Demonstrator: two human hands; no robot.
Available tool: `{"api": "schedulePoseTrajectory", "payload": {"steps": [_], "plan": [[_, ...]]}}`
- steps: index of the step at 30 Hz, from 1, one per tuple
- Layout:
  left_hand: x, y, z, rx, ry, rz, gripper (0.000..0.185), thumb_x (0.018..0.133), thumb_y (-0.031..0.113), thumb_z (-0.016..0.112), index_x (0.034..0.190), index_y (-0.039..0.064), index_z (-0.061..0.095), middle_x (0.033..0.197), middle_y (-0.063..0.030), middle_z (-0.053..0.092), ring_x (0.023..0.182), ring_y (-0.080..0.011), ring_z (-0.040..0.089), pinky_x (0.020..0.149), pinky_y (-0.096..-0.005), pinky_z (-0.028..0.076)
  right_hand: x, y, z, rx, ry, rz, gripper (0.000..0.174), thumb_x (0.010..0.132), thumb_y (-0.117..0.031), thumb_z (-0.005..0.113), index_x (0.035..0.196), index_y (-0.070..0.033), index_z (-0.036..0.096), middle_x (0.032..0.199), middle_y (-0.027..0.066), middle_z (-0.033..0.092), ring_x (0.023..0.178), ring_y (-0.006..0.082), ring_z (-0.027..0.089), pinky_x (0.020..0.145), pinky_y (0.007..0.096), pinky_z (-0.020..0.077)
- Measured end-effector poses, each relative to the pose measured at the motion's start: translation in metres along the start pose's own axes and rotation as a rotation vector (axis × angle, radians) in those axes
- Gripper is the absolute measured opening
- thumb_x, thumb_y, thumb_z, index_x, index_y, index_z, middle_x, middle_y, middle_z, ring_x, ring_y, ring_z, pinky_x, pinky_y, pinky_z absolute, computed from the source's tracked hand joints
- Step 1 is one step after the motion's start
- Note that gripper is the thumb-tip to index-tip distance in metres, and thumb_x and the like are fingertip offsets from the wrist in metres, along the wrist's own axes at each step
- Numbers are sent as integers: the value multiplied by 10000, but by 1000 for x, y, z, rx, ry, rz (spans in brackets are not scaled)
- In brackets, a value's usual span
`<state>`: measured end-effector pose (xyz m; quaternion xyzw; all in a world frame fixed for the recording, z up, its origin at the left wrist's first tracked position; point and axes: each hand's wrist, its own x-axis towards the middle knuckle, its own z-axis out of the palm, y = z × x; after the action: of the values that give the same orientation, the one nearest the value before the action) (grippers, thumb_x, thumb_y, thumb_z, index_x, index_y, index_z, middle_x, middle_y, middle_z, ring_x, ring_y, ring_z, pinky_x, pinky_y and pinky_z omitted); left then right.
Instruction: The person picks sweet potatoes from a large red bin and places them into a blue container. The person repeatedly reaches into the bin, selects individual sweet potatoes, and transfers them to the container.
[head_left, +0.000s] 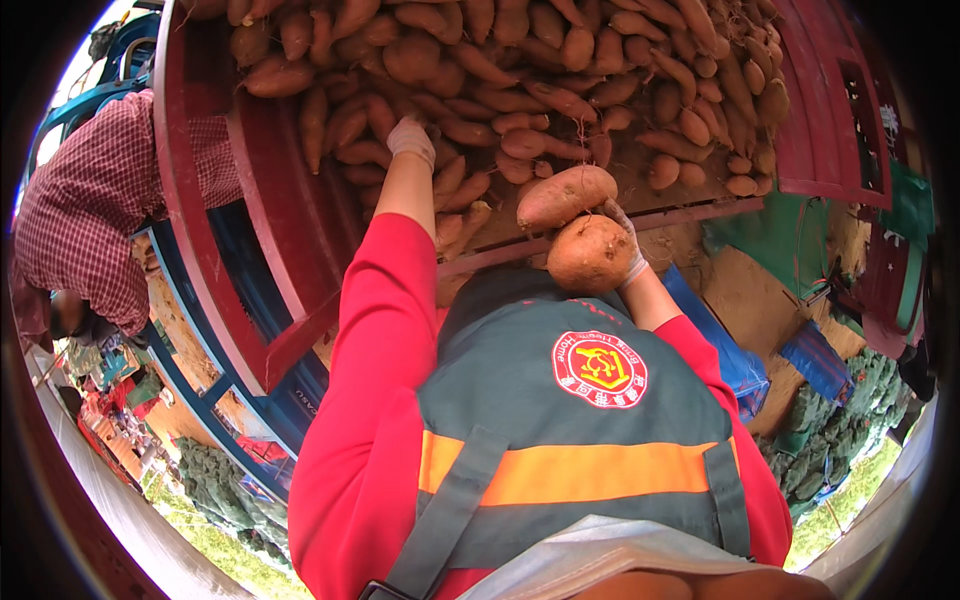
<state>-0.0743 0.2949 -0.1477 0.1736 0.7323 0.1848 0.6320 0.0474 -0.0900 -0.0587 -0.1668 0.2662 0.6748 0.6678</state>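
Observation:
Sweet potatoes (480, 67) lie piled on the bed of a red-sided cart or truck. My left hand (412, 139), in a pale glove, reaches into the pile; its fingers are partly hidden among the tubers, so whether it grips one cannot be told. My right hand (628, 236), gloved too, holds a long sweet potato (568, 196) and, just below it, a large round sweet potato (590, 254) close to my dark green apron. Most of the right fingers are hidden behind these two tubers.
A red metal side rail (206, 225) stands at left, with a person in a checked shirt (90, 202) bending beyond it. The bed's red front edge (495, 259) runs before me. Blue bags (720, 352) and filled green sacks (832, 427) lie at right.

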Motion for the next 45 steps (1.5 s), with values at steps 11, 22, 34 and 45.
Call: {"api": "schedulePoseTrajectory", "payload": {"steps": [11,22,34,45], "plan": [[4,7,11,-545,-86,-119,323,938,291,637,1186,86,618,1125,-76,666,965,-260,644,855,-397,554,-11,2,-3,119,-93,2,614,928,-490,643,1347,-47,572,1335,187,623,1211,365,601,1070,529,465],[26,14,-31,-219,-291,-64,331,963,297,603,1262,155,577,1042,-39,646,868,-182,612,740,-318,526,-20,-13,-2,7,-61,4,475,979,-427,595,1341,-118,593,1352,132,623,1240,331,584,1094,505,452],[-137,-30,-116,-109,-710,141,398,873,303,735,1172,76,602,729,29,526,602,-81,460,521,-213,367,20,-17,4,20,-144,8,389,1020,-370,552,1307,-114,611,1288,123,664,1192,299,624,1079,460,473],[-262,-16,-35,910,-755,748,590,823,299,798,1262,-58,632,1022,-114,720,879,-136,646,794,-283,540,87,-40,45,1,-414,153,512,988,-467,576,1358,-113,571,1395,131,596,1289,308,562,1155,474,399]]}}
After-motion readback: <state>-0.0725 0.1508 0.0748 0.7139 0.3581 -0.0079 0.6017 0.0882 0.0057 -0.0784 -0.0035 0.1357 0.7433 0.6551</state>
